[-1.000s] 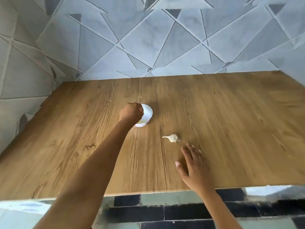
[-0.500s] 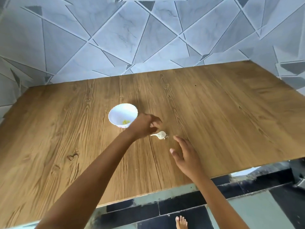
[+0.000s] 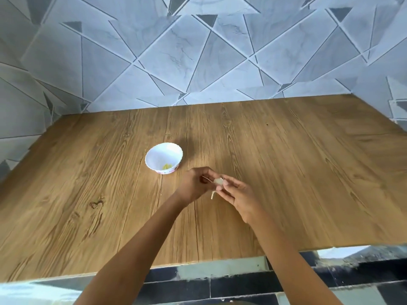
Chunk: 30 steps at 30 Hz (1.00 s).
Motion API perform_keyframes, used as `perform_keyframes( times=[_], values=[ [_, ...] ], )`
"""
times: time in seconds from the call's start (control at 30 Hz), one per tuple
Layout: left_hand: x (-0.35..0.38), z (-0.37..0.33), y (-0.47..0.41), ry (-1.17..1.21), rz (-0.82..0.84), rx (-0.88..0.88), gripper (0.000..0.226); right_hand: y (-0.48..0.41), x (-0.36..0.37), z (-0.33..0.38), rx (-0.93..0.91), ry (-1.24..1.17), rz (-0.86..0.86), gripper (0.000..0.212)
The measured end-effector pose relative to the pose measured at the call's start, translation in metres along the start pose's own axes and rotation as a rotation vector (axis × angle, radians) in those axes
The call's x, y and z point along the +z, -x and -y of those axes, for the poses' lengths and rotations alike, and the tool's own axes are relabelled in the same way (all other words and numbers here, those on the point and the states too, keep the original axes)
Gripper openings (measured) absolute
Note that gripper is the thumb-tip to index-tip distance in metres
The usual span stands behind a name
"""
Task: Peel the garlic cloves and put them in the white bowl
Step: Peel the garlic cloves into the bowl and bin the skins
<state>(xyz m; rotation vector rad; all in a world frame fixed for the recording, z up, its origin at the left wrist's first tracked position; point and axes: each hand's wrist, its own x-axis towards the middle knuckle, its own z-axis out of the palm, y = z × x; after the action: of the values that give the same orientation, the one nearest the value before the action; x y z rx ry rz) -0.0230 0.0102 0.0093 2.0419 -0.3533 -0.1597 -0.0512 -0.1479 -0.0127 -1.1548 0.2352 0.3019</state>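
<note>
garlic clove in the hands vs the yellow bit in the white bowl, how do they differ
The garlic clove is pinched between the left hand and right hand above the table; the yellow bit lies on the bottom of the white bowl. The garlic clove is pale off-white with a papery strip hanging below it; the yellow bit is bright yellow. The garlic clove looks larger than the yellow bit. Both are small beside the bowl.

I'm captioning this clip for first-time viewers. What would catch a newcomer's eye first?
First, the left hand and right hand meeting over the middle of the wooden table, both pinching a garlic clove with a strip of skin dangling. Just beyond them to the left sits the white bowl, a few yellowish bits inside. Behind rises a wall of grey triangular tiles.
</note>
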Motion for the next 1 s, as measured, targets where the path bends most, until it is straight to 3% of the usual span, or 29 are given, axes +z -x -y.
perform_keyframes(
  times=[0.17, 0.37, 0.63, 0.8, 1.0],
  values=[
    [-0.005, -0.013, 0.008, 0.003, -0.053, -0.014, 0.015, -0.005, 0.001, 0.004, -0.033, 0.04, 0.0, 0.025],
    [0.01, -0.022, 0.014, -0.382, -0.219, 0.028, 0.017, -0.009, 0.008, 0.0, -0.008, -0.001, -0.058, 0.017],
    [0.029, -0.008, 0.003, -0.367, -0.355, -0.073, 0.017, -0.017, 0.016, 0.001, -0.031, -0.003, -0.073, 0.03],
    [0.031, -0.005, 0.002, -0.318, -0.418, -0.102, 0.01, -0.021, 0.014, 0.002, -0.016, 0.052, -0.068, 0.022],
    [0.024, -0.008, 0.004, -0.19, -0.346, -0.143, 0.008, -0.026, 0.007, 0.007, 0.025, 0.068, -0.058, 0.008]
  ],
)
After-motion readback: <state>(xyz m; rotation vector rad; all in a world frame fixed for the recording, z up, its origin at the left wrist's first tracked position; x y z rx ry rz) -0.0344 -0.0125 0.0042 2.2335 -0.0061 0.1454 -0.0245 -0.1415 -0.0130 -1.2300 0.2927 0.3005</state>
